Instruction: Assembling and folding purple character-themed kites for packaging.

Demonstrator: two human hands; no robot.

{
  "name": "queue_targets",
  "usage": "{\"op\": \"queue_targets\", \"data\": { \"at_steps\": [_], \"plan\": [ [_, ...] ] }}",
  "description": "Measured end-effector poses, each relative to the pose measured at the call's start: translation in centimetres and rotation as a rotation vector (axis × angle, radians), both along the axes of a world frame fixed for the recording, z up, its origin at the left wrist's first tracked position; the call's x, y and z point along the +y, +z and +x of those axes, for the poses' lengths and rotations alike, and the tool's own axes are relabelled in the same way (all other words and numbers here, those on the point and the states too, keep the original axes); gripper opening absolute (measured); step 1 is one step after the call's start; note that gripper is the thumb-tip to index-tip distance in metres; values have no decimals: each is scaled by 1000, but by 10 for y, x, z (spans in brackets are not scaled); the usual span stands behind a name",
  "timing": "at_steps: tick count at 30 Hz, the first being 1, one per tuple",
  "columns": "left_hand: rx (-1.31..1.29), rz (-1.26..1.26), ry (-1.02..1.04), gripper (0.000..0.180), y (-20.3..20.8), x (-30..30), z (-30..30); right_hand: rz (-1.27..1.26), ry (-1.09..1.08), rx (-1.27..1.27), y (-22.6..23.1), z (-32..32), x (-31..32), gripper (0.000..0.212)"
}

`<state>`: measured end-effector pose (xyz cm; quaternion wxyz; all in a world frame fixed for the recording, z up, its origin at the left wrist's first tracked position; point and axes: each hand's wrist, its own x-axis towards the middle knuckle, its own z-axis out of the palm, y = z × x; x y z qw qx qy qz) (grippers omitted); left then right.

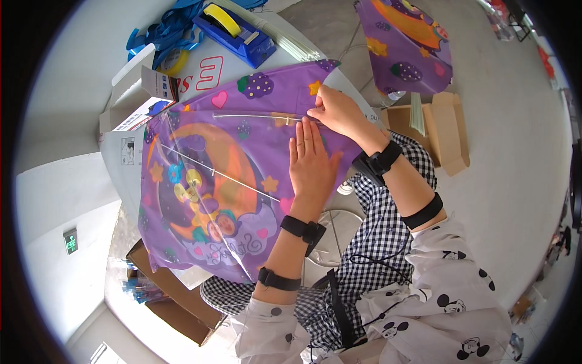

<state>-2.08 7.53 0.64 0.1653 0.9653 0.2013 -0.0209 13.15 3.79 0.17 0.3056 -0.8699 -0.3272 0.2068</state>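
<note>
A purple kite [200, 136], printed with a moon, stars, hearts and berries, lies spread over the table. My left hand [313, 167] rests flat on it, fingers stretched out and touching the cloth just below a thin white rod [254, 116]. That rod runs along the upper part of the kite and carries a small pale clip. At its right end my right hand [338, 112] is closed in a pinch, and its fingertips hide the rod's tip. A second thin rod [242, 182] crosses the printed moon at a slant, away from both hands.
Behind the kite stand a blue tape dispenser [245, 42], blue ribbon [167, 30] and a bundle of pale rods [294, 42]. An opened small box [142, 91] is at the left. Another purple kite [406, 54] lies at far right, above a cardboard box [448, 127].
</note>
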Motion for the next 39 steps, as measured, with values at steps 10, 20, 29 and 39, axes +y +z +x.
{"op": "queue_targets", "data": {
  "at_steps": [10, 20, 29, 39],
  "plan": [
    [-84, -22, -26, 73, 4, 14, -12, -54, 4, -212, 7, -14, 8, 33],
    [-468, -451, 411, 23, 66, 19, -224, 425, -78, 93, 42, 21, 46, 36],
    [-360, -184, 859, 28, 54, 7, -365, 319, -190, -497, 50, 69, 158, 35],
    [-151, -97, 512, 75, 29, 63, -299, 68, 505, -286, 25, -171, 95, 28]
  ]
}}
